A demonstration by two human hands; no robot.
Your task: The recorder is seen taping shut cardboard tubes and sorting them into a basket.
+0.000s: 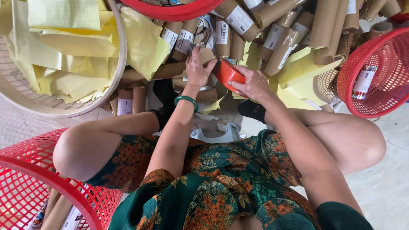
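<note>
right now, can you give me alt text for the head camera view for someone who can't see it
Seen from above, a seated person's right hand holds a red tape dispenser against a cardboard tube steadied by the left hand. A pile of labelled cardboard tubes, yellow paper sheets and red mesh baskets surround them.

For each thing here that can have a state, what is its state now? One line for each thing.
Left hand: on a brown tube, fingers around its end.
Right hand: closed on a red tape dispenser, held against the tube.
Tube pile: lying loose, many with labels.
Right red basket: holds one labelled tube.
Round basket: full of yellow paper.
Bangle: on the left wrist.
</note>
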